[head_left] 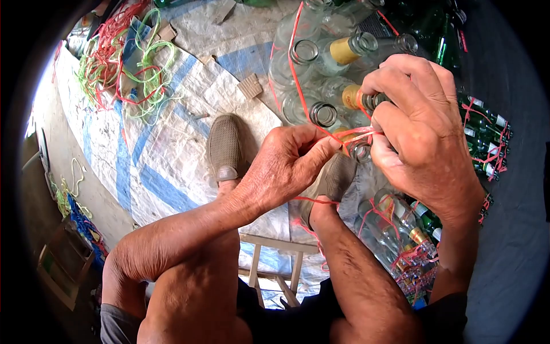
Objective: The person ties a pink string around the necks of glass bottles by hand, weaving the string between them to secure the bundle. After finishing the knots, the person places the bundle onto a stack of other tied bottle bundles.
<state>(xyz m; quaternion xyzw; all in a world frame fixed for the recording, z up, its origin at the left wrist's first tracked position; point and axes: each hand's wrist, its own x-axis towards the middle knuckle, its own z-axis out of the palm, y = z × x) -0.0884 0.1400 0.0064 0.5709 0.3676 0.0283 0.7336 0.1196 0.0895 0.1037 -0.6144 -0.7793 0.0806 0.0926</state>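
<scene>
A group of clear glass bottles (305, 51) stands upright at the upper centre, with red string (296, 74) running around and across it. My left hand (289, 163) pinches the string between thumb and forefinger at the near side of the group. Just right of it, my right hand (415, 132) has its fingers curled on the other part of the string, which stretches as a short loop between the hands. Below this loop is the mouth of one clear bottle (361, 152). Some bottles carry yellow labels (344, 51).
Tangled red and green string (129, 63) lies at the upper left on a white and blue sheet (166, 189). Green bottles (478, 135) tied with red string lie at the right. More clear bottles (395, 215) are near my right leg. Cardboard scraps (250, 86) lie ahead of my shoes (227, 146).
</scene>
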